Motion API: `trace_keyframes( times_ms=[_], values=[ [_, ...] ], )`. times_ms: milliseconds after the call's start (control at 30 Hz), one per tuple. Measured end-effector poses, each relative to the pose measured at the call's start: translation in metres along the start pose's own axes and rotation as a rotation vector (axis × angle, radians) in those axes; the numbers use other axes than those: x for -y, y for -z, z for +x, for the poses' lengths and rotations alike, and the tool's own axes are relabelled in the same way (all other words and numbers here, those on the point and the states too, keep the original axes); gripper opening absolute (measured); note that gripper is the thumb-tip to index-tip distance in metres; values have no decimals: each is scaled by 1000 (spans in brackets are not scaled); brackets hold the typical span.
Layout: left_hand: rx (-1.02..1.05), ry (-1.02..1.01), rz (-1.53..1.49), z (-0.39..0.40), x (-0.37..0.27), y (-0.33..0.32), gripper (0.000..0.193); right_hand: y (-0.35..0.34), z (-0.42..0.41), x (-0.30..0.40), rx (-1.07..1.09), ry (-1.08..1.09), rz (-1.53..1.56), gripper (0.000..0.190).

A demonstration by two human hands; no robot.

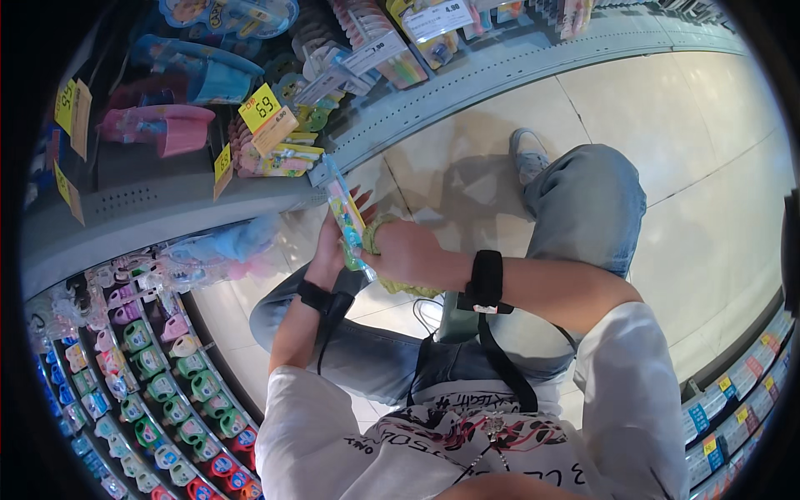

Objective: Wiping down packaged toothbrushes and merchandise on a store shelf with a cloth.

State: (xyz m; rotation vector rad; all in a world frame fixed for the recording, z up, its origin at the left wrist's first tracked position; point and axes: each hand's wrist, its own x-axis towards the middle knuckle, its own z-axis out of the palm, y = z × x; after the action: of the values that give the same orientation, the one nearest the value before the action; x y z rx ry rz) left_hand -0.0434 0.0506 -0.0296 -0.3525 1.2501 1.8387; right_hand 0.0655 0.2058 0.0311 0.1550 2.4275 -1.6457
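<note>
A slim blister pack (345, 215) with a clear front and a yellow card slants upright between my hands, close to the shelf corner. My left hand (329, 245) is around its left side, with fingertips reaching out behind it. From the other side my right hand (406, 249) grips the lower part, thumb on the front. Yellow-green ruffled fabric (409, 289) shows around and below my right hand; how it is held is partly hidden. The small contents of the pack cannot be told.
Hanging packs (284, 159) and pink and blue plastic cups (187, 128) fill the shelf ahead, with price tags (259, 107) jutting out. Its metal edge (437, 100) runs beside the tiled floor (700, 125). Bottles (162, 387) stand in rows at left. My bent knees flank my arms.
</note>
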Motion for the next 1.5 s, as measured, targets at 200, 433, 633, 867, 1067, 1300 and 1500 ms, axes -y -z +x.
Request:
trace_keyframes(
  times_ms=[200, 433, 633, 867, 1067, 1300, 1500],
  values=[
    [-364, -962, 823, 90, -78, 27, 26, 13, 3, 17, -19, -51, 30, 47],
    [-654, -1070, 1854, 124, -126, 6, 30, 14, 6, 15, 17, -131, 92, 47],
    [-633, -1029, 2133, 130, -165, 14, 28, 17, -5, 15, 51, -143, 127, 45],
    [-612, -1059, 2209, 151, -205, 10, 28, 18, -13, 8, 177, -203, 218, 46],
    [-605, -1068, 2250, 166, -236, 7, 28, 18, -17, 8, 165, -194, 271, 47],
    [-615, -1074, 2269, 173, -267, 8, 29, 16, -20, 4, 84, -148, 299, 46],
    [-585, -1091, 2265, 185, -271, 3, 29, 15, -23, -5, 9, -137, 337, 47]
  ],
)
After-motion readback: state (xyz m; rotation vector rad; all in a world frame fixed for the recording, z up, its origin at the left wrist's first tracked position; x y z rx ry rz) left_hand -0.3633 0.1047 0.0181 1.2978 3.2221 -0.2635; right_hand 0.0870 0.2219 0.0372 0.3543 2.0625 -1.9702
